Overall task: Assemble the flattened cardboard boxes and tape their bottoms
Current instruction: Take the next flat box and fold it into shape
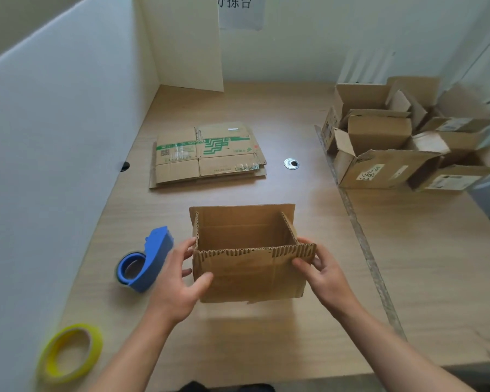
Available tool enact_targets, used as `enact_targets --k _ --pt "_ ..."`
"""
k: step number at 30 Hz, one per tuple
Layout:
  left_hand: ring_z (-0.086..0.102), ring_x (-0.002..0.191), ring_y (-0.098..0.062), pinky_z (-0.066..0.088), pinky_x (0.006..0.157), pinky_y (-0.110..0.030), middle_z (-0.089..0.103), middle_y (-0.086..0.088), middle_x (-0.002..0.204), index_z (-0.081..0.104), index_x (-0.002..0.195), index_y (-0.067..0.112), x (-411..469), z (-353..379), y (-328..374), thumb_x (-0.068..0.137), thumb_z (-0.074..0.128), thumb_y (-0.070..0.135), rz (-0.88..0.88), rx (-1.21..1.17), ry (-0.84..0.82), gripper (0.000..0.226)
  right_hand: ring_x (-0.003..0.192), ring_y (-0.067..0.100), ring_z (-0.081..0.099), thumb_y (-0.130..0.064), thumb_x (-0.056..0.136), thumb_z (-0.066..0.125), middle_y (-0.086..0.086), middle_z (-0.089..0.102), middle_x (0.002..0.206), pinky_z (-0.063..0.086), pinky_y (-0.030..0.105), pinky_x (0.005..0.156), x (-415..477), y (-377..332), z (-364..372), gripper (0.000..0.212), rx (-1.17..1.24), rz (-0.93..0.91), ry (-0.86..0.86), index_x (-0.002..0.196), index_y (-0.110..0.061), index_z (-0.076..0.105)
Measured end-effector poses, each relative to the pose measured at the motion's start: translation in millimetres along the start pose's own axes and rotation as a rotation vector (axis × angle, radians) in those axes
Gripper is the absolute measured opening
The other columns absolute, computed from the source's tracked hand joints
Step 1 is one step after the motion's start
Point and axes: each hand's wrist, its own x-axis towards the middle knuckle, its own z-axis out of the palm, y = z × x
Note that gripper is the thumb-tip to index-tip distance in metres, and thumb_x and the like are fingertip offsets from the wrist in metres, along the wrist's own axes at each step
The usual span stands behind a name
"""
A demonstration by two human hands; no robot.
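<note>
An opened brown cardboard box [246, 273] stands in front of me on the wooden table [408, 264], its flaps upright and its inside showing. My left hand [178, 281] grips its left near corner, thumb on the front wall. My right hand [323, 267] grips the right near corner, fingers over the front flap. A stack of flattened boxes [210, 154] with green print lies farther back on the table. A blue tape dispenser [145, 261] sits just left of my left hand. A yellow tape roll [71, 352] lies near the table's front left corner.
Several assembled open boxes [402, 142] are piled at the right back. A white partition [54, 151] walls the left side. A round metal cable grommet [291, 164] sits mid-table. A metal strip [359, 236] runs along the table seam on the right.
</note>
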Motion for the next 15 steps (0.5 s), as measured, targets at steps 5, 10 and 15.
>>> enact_targets --k 5,10,15 --pt "0.046 0.122 0.013 0.046 0.09 -0.017 0.048 0.039 0.127 0.048 0.119 0.067 6 -8 1 0.075 0.069 0.05 -0.01 -0.028 -0.028 0.053 0.117 0.014 0.057 -0.011 0.091 0.07 0.006 0.058 0.122 0.047 0.012 0.086 -3 0 7 0.033 -0.057 -0.013 0.004 0.117 -0.032 0.068" --pt "0.047 0.125 0.008 0.043 0.094 -0.015 0.048 0.029 0.131 0.064 0.118 0.043 2 -8 -5 0.083 0.069 0.048 0.008 0.001 -0.076 0.036 0.117 -0.001 0.051 -0.022 0.093 0.064 0.001 0.053 0.123 0.042 0.005 0.085 -1 -3 4 0.023 -0.117 -0.011 -0.044 0.113 -0.03 0.073" --pt "0.051 0.114 0.008 0.046 0.08 -0.006 0.051 0.023 0.12 0.064 0.113 0.037 -1 7 -6 0.091 0.068 0.028 -0.057 0.026 0.079 0.024 0.111 0.002 0.054 -0.023 0.094 0.066 -0.003 0.055 0.117 0.047 0.01 0.081 0 5 5 0.022 -0.161 -0.008 -0.005 0.11 -0.037 0.069"
